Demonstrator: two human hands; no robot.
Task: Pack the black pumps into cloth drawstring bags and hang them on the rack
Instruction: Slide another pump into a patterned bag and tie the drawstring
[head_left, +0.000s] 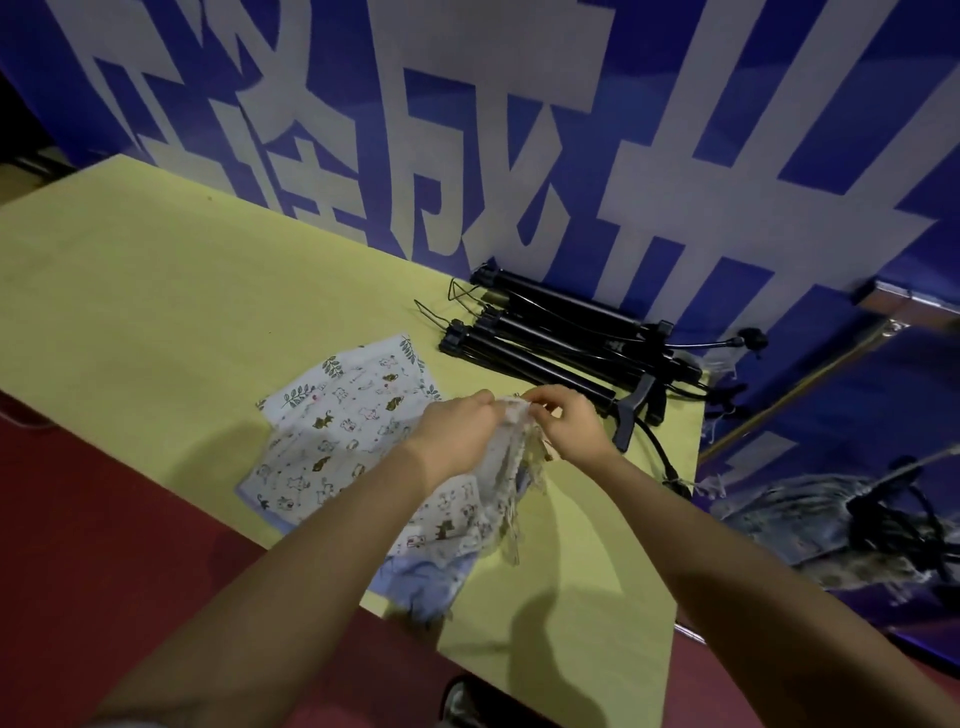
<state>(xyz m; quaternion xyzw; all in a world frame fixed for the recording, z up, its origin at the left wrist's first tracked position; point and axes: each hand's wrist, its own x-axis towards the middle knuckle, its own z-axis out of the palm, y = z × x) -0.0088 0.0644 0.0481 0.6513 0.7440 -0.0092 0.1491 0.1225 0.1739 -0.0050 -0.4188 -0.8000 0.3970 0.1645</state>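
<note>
The left hand (457, 434) and right hand (566, 421) pinch the top of a cloth bag (498, 467) above the yellow table (156, 291).

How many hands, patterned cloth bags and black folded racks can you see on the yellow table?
Hands: 2, the left hand and the right hand, both pinching one cloth bag.
Cloth bags: at least 3, the held one plus the flat patterned bags; they overlap, so the exact count is unclear.
Black folded rack: 1 bundle.
Total: at least 6.
</note>
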